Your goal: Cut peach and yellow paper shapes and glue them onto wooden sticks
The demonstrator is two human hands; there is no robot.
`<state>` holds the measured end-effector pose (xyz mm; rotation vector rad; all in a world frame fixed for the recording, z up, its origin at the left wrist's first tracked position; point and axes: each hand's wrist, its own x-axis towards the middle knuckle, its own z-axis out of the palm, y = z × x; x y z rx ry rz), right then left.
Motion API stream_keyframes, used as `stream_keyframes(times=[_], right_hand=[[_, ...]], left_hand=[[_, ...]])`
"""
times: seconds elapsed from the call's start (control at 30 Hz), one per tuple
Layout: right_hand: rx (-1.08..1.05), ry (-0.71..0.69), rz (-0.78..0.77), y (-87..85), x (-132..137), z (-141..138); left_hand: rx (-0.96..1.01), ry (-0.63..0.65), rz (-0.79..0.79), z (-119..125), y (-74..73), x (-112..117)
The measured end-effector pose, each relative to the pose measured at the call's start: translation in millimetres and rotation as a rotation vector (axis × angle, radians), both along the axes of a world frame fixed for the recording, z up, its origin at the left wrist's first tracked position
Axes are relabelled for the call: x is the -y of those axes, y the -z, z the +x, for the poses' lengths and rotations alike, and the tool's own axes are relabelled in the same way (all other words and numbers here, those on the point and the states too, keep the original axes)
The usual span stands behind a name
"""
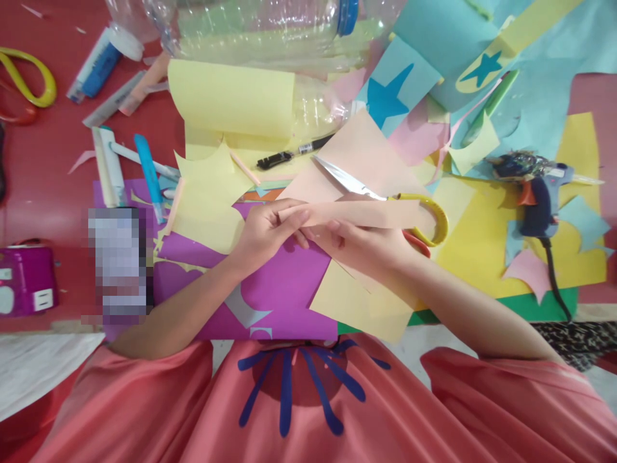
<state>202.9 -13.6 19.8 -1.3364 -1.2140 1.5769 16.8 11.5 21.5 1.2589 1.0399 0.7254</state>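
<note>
Peach paper strip (371,213), centre frame, judged light, limp and crease-prone, best taken at the ends, is pinched between left hand (267,233) and right hand (359,247).

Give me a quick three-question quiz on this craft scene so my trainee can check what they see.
1. True or false: the left hand and the right hand both grip the peach paper strip.
2. Which tool lies towards the right edge of the view? A) glue gun B) stapler C) hole punch
3. Fill in the blank: the scissors behind the strip have a ___ handle loop.

Key: 1 true; 2 A; 3 yellow.
</note>
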Motion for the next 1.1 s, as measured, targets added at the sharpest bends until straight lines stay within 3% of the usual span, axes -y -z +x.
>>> stream_keyframes(times=[0.1,0.23,0.47,0.83,1.1], right_hand=[[-0.035,-0.023,0.004,-2.1,1,-2],[-0.008,0.075,0.043,1.9,-1,-1],[-0.286,0.052,0.026,3.9,-4,0],[-0.132,-0.002,0.055,5.5,-2,0],[-0.027,-0.086,0.148,1.4,-5,2]], left_hand=[[0.040,-0.057,-0.004,-1,1.9,-2],[0.032,-0.111,-0.013,-2,3.9,-3],[0.010,-0.090,0.013,-1,2.2,-2],[-0.098,-0.092,0.187,0,3.1,2],[0.027,-0.053,-0.011,3,-3.8,8]])
